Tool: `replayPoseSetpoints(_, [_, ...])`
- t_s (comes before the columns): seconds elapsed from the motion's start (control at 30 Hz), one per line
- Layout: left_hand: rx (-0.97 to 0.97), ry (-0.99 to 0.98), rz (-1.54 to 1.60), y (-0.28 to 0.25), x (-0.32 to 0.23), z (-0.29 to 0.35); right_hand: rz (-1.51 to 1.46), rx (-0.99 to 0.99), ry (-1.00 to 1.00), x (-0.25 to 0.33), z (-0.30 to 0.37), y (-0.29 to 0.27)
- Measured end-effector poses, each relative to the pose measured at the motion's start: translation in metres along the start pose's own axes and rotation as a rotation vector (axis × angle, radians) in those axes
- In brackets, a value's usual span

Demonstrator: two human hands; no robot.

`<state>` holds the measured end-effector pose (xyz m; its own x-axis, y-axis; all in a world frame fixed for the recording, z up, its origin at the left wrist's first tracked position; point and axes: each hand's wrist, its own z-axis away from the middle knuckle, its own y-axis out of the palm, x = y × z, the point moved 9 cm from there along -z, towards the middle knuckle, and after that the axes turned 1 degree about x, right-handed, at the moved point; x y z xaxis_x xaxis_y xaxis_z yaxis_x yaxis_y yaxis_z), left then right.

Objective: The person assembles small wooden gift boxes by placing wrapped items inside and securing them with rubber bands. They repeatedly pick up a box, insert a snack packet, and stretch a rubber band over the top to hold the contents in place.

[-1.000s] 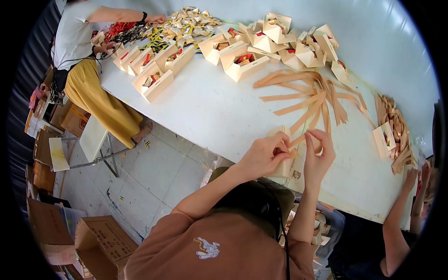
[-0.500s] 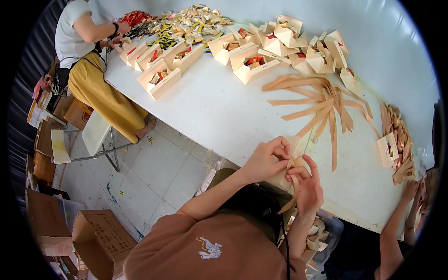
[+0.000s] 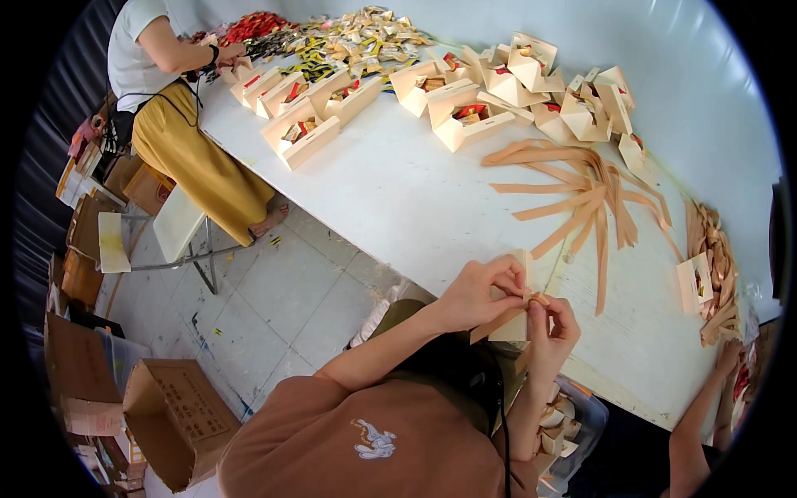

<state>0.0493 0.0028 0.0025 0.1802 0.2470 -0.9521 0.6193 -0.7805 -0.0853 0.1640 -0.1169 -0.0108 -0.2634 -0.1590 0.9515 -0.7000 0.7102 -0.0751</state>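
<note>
At the table's near edge, a small cream cardboard box [image 3: 509, 332] stands between my hands, partly hidden by them. A tan ribbon [image 3: 496, 322] runs across it, one tail hanging to the lower left. My left hand [image 3: 483, 292] pinches the ribbon from the left, its fingertips at a gathered loop or knot. From the right, my right hand [image 3: 551, 329] pinches the same gathered part between thumb and forefinger. The exact form of the knot is too small to tell. Loose tan ribbons [image 3: 594, 195] lie fanned out on the table beyond my hands.
Open cream boxes [image 3: 465, 116] with small packets stand along the far side. Heaped sachets [image 3: 365, 41] lie at the back left, near a person in yellow trousers [image 3: 183, 158]. A ribbon pile [image 3: 712, 257] and another person's arm [image 3: 696, 415] are right; a plastic bin [image 3: 585, 415] stands below.
My right hand's fingers have closed in to a pinch at the ribbon, and both hands are now nearer each other. A ribbon tail now shows left of the box. The whole view has shifted slightly.
</note>
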Motion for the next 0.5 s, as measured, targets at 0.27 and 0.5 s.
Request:
replayPoseSetpoints(0.27, [0.017,-0.008,-0.042,-0.007,0.001,-0.027,0.386,-0.005,-0.304,0.037,-0.029,0.009])
replayPoseSetpoints(0.5, [-0.039,0.028,-0.001,-0.021,0.024,-0.086,0.482,-0.073,-0.429,0.021,-0.083,0.016])
